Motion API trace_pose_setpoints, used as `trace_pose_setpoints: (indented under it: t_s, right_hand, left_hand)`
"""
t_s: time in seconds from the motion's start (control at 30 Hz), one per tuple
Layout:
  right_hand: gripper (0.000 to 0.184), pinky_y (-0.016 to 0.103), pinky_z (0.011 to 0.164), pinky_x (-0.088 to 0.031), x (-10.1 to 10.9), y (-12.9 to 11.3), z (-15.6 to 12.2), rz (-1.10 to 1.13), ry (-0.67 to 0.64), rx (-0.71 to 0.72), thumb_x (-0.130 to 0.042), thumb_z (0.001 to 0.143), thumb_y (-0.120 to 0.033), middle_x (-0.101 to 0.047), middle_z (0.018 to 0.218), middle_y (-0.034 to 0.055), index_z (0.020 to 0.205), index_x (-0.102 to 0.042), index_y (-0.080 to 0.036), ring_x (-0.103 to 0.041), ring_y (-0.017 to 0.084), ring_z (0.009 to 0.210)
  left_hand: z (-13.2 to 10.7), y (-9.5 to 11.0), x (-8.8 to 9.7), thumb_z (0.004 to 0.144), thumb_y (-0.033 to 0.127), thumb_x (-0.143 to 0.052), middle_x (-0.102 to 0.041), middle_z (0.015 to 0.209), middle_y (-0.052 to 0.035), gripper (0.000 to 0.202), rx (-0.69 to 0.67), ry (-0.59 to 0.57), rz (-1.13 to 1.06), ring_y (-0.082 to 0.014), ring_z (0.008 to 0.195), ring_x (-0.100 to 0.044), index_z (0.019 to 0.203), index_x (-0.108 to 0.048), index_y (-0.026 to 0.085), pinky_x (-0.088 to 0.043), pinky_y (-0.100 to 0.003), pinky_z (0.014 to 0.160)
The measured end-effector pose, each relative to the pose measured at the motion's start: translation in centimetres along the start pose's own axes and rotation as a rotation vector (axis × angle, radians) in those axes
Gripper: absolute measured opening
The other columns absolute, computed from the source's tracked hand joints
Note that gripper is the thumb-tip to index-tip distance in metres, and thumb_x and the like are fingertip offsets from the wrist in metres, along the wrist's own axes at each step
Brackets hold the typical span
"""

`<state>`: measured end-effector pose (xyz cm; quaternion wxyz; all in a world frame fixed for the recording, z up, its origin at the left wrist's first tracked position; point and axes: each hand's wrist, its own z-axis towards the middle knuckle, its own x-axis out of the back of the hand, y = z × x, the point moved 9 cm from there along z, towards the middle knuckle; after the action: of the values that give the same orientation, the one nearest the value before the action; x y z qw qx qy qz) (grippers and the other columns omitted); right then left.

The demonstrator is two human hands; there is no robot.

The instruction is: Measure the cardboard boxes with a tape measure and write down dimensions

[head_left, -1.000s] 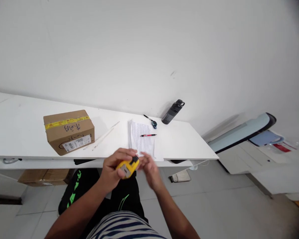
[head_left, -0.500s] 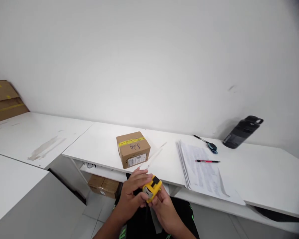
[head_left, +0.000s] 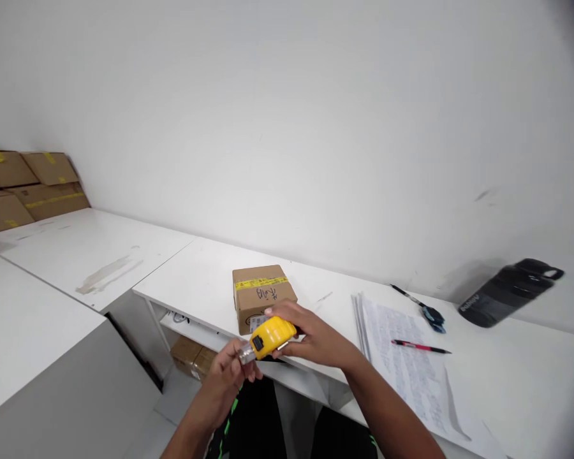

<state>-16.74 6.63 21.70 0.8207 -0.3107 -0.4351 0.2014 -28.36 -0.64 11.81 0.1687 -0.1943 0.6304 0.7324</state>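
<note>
My right hand (head_left: 316,338) grips a yellow tape measure (head_left: 270,336) in front of the desk's near edge. My left hand (head_left: 230,370) pinches the metal tip of its tape (head_left: 245,352) just left of the case. Both hands hover right in front of a small cardboard box (head_left: 262,294) with yellow tape and black writing, which stands on the white desk (head_left: 205,280).
A stack of printed papers (head_left: 402,370) with a red pen (head_left: 419,347) lies to the right, then a black pen with a blue tag (head_left: 423,307) and a dark bottle (head_left: 507,293) on its side. Cardboard boxes (head_left: 23,185) are piled far left; another box (head_left: 191,357) sits under the desk.
The view swung left and nearer the desk. The tape measure passed from my left hand to my right, and my left fingers took hold of the tape's tip.
</note>
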Motion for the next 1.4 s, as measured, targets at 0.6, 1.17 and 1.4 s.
trace_pose_setpoints:
  t_s: [0.6,1.17,1.4]
  right_hand:
    - [0.049,0.036,0.083,-0.048,11.2,17.3,0.4,0.104,0.032,-0.505,-0.068,0.076,-0.041,-0.064,0.110,0.0014,0.120,-0.050,-0.028,-0.061,0.021,0.096]
    - [0.058,0.029,0.058,-0.041,10.4,6.9,-0.2,-0.420,0.119,-0.448,-0.059,0.081,-0.054,-0.070,0.088,0.0041,0.131,-0.046,-0.027,-0.064,0.024,0.072]
    - [0.054,0.035,0.058,-0.043,2.2,1.9,0.7,-0.762,-0.120,-0.343,-0.048,0.092,-0.044,-0.072,0.101,0.0154,0.140,-0.045,-0.022,-0.069,0.031,0.077]
  left_hand:
    - [12.6,4.8,7.4,0.070,0.065,-0.059,-0.056,0.069,-0.0028,0.047,0.342,0.221,1.057,-0.0158,0.062,-0.049,0.069,-0.054,0.018,-0.037,-0.029,0.058]
    - [16.3,9.5,6.9,0.080,0.066,-0.051,-0.061,0.076,-0.0036,0.048,0.253,0.191,1.051,-0.0156,0.071,-0.056,0.077,-0.056,0.018,-0.047,-0.031,0.074]
    - [23.4,7.1,3.7,0.083,0.056,-0.050,-0.067,0.086,-0.0089,0.040,0.220,0.259,1.490,-0.0259,0.087,-0.060,0.070,-0.057,0.019,-0.043,-0.038,0.082]
